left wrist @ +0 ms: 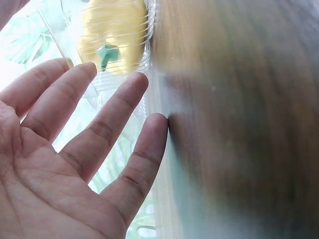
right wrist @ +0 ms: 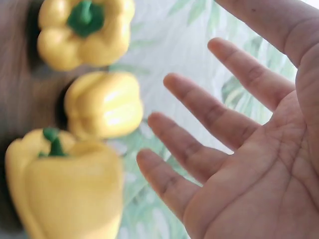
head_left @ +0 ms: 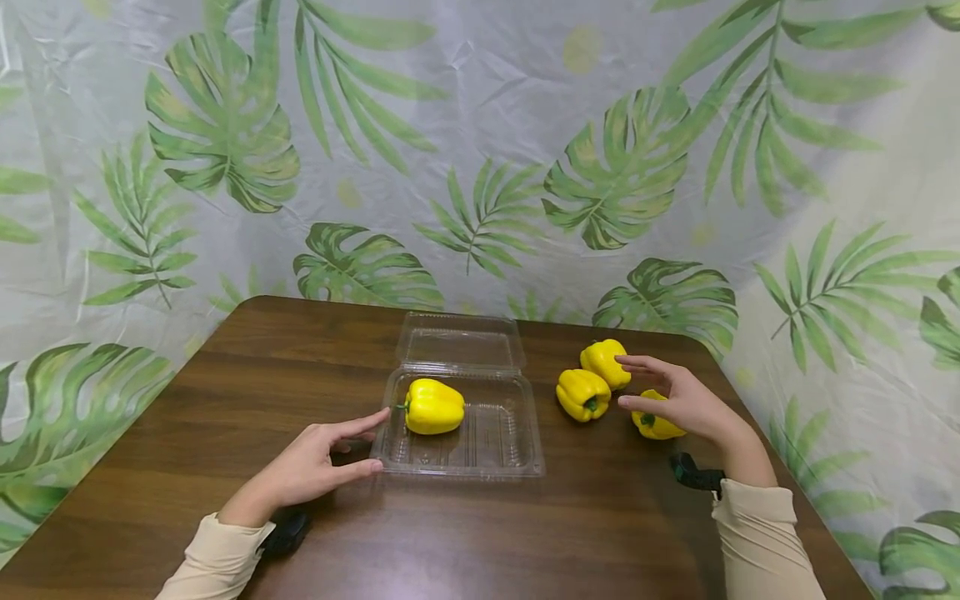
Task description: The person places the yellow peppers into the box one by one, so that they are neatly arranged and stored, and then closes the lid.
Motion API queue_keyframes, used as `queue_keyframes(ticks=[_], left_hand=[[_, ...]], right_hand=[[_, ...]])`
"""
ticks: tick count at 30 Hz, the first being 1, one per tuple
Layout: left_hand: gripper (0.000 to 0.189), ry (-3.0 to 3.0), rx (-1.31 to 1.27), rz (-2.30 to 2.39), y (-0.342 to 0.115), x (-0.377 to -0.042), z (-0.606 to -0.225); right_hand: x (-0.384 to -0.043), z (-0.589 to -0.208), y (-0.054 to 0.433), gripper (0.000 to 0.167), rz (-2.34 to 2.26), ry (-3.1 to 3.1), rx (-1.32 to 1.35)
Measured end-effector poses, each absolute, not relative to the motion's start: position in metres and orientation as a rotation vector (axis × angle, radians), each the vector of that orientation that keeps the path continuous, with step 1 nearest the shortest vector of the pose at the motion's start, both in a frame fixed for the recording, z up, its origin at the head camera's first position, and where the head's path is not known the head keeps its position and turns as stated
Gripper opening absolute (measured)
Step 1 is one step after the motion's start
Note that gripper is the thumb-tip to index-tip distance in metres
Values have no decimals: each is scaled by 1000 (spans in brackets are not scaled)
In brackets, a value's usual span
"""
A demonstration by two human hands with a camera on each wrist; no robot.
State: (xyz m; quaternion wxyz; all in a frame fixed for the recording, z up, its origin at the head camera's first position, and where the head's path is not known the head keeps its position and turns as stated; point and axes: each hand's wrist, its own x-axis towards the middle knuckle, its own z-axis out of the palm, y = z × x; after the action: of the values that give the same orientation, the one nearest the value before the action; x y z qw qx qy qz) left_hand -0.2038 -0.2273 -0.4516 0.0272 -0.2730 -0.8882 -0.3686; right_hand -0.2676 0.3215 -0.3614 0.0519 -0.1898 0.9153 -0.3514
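A clear plastic clamshell container lies with its lid folded back, away from the person. One yellow bell pepper rests on its side in the left part of the base, green stem toward the left. My left hand is at the container's left side, fingers extended and fingertips right at the rim. My right hand hovers over the loose peppers with its fingers spread and nothing held. Beneath it lies a yellow bell pepper, partly hidden by the hand. Two more, a nearer pepper and a farther pepper, sit close together.
The brown wooden table carries everything. Behind it hangs a leaf-patterned curtain, close to the table's back edge. A black wrist device is strapped at the right sleeve, another black device at the left.
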Motion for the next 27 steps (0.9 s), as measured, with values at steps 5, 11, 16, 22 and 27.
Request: queue_keyframes(ticks=[5,11,16,22,27], left_hand=[[69,-2757,-839,-1141,-227,-204,-450],[69,-2766,-834,-1134,-228,-204,-451],[69,-2762,-838,-1147,-228,-204,-452],[69,-2759,-841,-1152,-228,-205,-452],[69,-2751,-844,-1166,-228,-205,-453]], right_hand=[[-267,-372,342,76,-1061,2798,-507],[-267,-384,362,76,-1135,2794,-434],[-268,-392,374,78,-1154,2793,-392],[-270,-401,384,77,-1127,2803,-337],[-270,-407,391,75,-1112,2810,-330]])
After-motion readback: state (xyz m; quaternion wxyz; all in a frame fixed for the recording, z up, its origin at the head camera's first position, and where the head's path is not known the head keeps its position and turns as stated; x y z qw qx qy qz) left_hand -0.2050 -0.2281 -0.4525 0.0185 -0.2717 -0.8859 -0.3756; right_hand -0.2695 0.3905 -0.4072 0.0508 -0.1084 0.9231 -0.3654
